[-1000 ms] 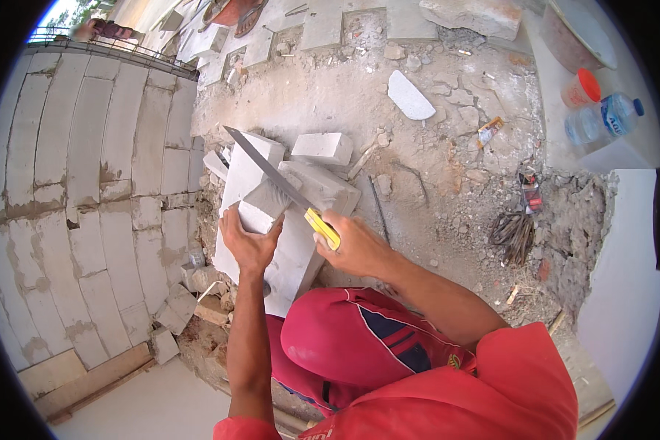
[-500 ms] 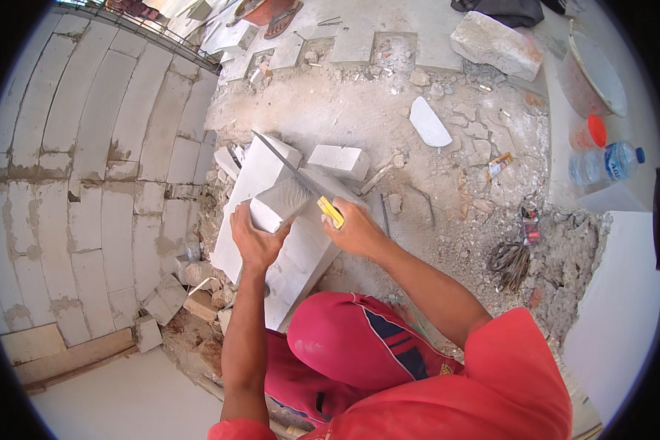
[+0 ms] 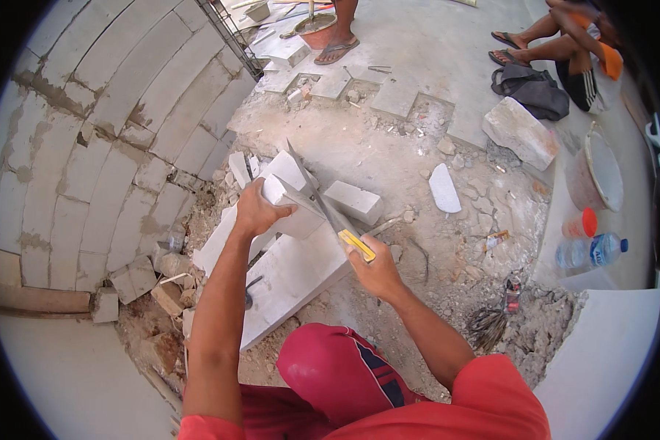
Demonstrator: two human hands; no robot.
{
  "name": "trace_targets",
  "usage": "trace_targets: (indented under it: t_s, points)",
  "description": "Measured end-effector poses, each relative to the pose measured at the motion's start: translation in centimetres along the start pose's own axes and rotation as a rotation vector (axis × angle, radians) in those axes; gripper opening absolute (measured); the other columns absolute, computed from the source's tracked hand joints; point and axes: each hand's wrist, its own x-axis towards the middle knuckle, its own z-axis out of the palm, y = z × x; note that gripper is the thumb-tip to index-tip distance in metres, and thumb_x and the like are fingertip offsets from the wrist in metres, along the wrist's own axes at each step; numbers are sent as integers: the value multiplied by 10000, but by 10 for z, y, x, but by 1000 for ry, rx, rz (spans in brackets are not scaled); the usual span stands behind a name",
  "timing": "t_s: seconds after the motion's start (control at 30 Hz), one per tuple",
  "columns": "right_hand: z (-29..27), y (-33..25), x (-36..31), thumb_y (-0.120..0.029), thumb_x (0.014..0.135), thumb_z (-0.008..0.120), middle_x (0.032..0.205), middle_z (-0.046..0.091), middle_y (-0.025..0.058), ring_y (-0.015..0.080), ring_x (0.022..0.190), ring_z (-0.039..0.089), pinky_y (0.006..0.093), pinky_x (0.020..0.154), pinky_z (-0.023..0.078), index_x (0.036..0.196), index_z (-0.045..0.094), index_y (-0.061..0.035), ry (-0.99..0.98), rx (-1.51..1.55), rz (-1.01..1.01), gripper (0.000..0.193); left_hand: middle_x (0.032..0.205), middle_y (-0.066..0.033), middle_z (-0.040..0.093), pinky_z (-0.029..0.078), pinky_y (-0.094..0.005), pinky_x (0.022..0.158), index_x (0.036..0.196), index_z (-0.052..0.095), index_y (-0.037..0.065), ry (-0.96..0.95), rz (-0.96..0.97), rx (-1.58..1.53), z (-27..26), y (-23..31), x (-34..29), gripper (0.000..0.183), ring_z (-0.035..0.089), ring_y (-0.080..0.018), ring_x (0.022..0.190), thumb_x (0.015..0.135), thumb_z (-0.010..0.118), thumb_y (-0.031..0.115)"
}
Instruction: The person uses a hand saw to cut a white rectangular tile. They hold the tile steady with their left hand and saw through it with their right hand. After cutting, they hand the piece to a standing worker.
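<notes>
My right hand (image 3: 378, 271) is closed round the yellow handle (image 3: 357, 246) of a hand saw, whose long grey blade (image 3: 319, 194) points away and to the left. The blade lies against a small white masonry block (image 3: 302, 218); how deep it sits there, I cannot tell. My left hand (image 3: 260, 211) grips this block from its left side, thumb toward me. Under it lies a long white block (image 3: 293, 275), with a dark, thin-handled tool (image 3: 249, 295) on top. Another white block (image 3: 353, 202) rests to the right, beyond the saw handle.
A block wall (image 3: 103, 161) rises on the left, with rubble (image 3: 165, 293) at its foot. Right of me are a bucket (image 3: 594, 176), a water bottle (image 3: 601, 251) and a white offcut (image 3: 444, 188). Farther off, one person stands by a mortar tub (image 3: 315, 31); somebody sits at far right.
My view has tilted up, bringing another person's leg and someone seated into sight. The held block has turned in my left hand, and the saw's angle is steeper.
</notes>
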Motion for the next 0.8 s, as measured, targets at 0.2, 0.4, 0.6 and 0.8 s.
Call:
trace_targets:
  t_s: [0.2,0.4,0.6,0.8]
  points:
    - [-42,-83,-35,-192,972,665,778,606,203,295,706,630,429,672,496,985,551,18,-119,44,-119,239,1082,-264,727,547,-439,917,1132,649,-88,13,-8,62,-3,20,-13,760,710,-381,1017,605,970,354]
    - [-36,-86,-17,-194,982,660,768,619,243,385,677,643,465,661,507,986,552,20,-161,32,-142,240,1031,-247,734,551,-452,886,1150,653,-83,72,225,67,9,21,-23,756,720,-387,978,591,967,318]
    - [-27,-103,-34,-192,979,667,730,600,234,353,638,608,447,614,485,962,556,22,-199,82,-138,241,1020,-234,718,535,-450,902,1107,660,-44,71,180,-32,3,4,-34,656,695,-398,975,582,955,217]
    - [-11,-91,-2,-191,965,683,750,614,251,394,669,640,457,628,497,997,550,16,-132,-18,-165,248,1075,-244,671,519,-465,917,1128,631,-53,102,265,41,16,17,-46,709,656,-423,1030,568,966,225]
